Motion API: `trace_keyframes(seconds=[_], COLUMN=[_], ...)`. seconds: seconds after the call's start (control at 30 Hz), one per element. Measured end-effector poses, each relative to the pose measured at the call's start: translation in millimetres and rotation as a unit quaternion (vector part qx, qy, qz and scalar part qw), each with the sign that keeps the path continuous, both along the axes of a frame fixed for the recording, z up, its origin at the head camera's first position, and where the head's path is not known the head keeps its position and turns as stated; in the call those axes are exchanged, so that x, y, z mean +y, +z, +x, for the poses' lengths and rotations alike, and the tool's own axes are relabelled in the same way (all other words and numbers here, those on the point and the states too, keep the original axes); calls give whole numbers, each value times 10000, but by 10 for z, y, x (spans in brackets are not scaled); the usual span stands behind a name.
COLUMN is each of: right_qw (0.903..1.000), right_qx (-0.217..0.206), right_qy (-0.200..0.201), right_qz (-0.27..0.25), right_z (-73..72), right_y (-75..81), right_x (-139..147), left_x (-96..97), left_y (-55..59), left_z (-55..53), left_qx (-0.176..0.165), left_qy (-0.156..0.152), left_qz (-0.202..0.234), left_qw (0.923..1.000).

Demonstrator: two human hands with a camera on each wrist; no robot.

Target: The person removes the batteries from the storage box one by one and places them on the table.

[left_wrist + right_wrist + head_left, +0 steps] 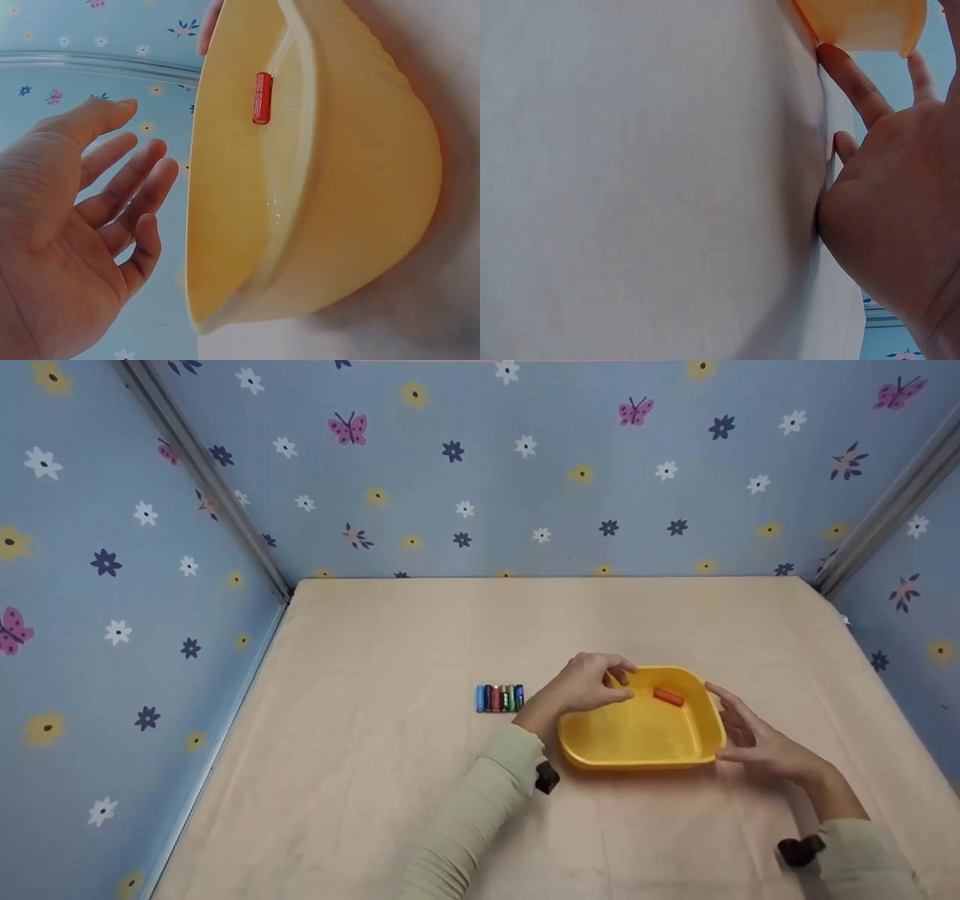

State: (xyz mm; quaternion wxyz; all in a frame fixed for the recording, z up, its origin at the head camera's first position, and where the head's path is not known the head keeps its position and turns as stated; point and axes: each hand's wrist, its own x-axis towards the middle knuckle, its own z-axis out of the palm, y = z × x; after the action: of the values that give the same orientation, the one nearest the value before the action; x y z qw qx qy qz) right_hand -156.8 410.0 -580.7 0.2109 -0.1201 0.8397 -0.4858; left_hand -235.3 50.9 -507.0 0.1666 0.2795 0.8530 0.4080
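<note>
A yellow plastic tub (pixel 637 746) stands on the cloth, and one red battery (pixel 262 98) lies inside it on the floor of the tub. Above the tub's left end hovers my left hand (pixel 589 682), fingers loosely bent and nothing between them. In the left wrist view its palm and spread fingertips are apart from the tub wall. My right hand (pixel 765 746) is at the tub's right end; its fairly straight thumb and a finger touch the outer wall and rim. Left of my left wrist, a row of several coloured batteries (pixel 500 698) sits side by side.
A pale beige cloth (pixel 360 780) covers the table. Blue flowered panels (pixel 495 472) stand behind it and at both sides, with grey metal posts (pixel 202 472) at the corners. Small black devices (pixel 547 777) are on both wrists.
</note>
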Motion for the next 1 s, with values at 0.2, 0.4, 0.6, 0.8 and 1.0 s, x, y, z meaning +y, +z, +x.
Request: trace_keyframes(seconds=[0.2,0.4,0.6,0.8,1.0], right_qw=[10000,9998,9998,9999,9999], right_qx=[-28,-82,-75,-99,-102], right_qy=[-49,-85,-54,-43,-26], right_qz=[82,130,152,35,5], right_z=[2,-1,-5,-3,6], right_y=[17,12,22,9,7], right_x=[10,-1,17,-1,-17], left_x=[135,241,350,391,435], left_y=[-50,-112,-167,-233,-299], left_z=[-44,-62,-114,-132,-111], left_qx=[-87,-171,-358,-692,-1308], left_qy=[-153,-288,-226,-112,180], left_qz=[1,9,-176,-154,330], left_qw=[9998,9994,9989,9974,9907])
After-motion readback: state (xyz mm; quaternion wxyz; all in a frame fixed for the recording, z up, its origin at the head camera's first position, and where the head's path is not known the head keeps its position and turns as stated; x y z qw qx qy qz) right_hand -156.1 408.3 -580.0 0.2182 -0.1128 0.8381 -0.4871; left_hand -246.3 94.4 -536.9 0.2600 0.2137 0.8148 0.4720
